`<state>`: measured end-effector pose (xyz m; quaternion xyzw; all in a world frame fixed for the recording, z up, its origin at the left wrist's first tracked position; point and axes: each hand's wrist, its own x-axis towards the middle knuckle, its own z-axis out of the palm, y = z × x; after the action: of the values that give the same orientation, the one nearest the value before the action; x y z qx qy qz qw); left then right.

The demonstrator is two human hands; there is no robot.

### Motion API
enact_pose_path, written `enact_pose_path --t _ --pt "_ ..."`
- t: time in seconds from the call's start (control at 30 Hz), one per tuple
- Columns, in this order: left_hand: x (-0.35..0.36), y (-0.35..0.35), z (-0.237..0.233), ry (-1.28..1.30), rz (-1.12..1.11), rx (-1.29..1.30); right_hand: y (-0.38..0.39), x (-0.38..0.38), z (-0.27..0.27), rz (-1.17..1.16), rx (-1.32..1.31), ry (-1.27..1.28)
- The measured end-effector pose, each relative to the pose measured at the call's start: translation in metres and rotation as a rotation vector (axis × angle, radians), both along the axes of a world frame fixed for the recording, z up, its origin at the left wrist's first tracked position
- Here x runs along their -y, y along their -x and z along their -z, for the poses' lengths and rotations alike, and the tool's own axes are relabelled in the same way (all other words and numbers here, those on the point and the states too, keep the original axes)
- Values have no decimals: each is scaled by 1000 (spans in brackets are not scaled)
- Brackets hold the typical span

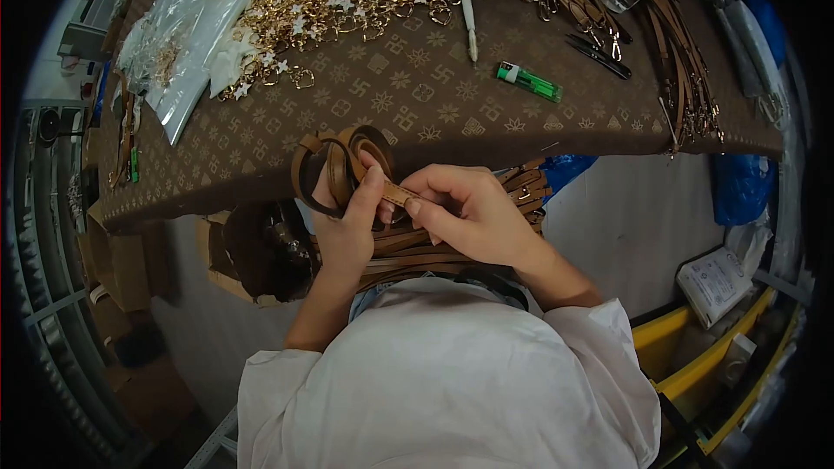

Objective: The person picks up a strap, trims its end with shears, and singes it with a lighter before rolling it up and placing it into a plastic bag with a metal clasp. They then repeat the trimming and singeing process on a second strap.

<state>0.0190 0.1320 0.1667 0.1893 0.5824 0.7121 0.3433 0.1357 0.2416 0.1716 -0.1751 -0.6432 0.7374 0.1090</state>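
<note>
L hand (347,219) is grasping a coiled brown leather strap (337,167) at the white-shirted torso's (443,373) 11 o'clock, prob. keeping loops gathered; R hand (473,208) is pinching its stitched end, prob. steadying it. Green translucent plastic lighter (530,82) is lying approx. 2 o'clock from hands, presumably w/in reach.

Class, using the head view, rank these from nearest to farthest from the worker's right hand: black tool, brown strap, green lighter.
From the right hand:
1. Brown strap: nearest, pinched in the fingers.
2. Green lighter: ahead and slightly right, on the tablecloth.
3. Black tool: farthest, beyond the lighter and further right.
</note>
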Motion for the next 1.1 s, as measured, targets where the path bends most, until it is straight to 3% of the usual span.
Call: enact_pose_path --t 0.1,0.2,0.3,0.37,0.5,0.57,0.67,0.8,0.87,0.93,1.0,1.1 --pt "-2 0 2 31 -39 -6 -4 -11 2 -12 -22 -101" --pt "2 5 3 -13 -37 35 -12 -57 1 353 -28 -925" --pt "5 5 -7 46 -40 77 -36 -137 8 754 268 -1518" --pt "10 10 -5 4 25 134 -62 -179 27 770 547 -1702" --pt "15 11 -10 -8 155 187 -73 -178 31 708 653 -1480" --pt "17 11 -10 -1 187 194 -78 -175 37 607 680 -1748" --pt "17 11 -11 -41 220 253 -82 -177 42 675 686 -1803" --pt "18 12 -21 22 224 267 -81 -167 40 736 562 -1805" --pt "20 11 -23 53 222 288 -67 -128 21 822 257 -887" --pt "20 13 -24 74 254 323 -50 -79 -2 664 -51 -429" --pt "20 14 -23 71 268 319 -49 -50 -3 379 -149 -304" --pt "21 12 -26 84 270 317 -45 -18 -3 203 -65 -264"
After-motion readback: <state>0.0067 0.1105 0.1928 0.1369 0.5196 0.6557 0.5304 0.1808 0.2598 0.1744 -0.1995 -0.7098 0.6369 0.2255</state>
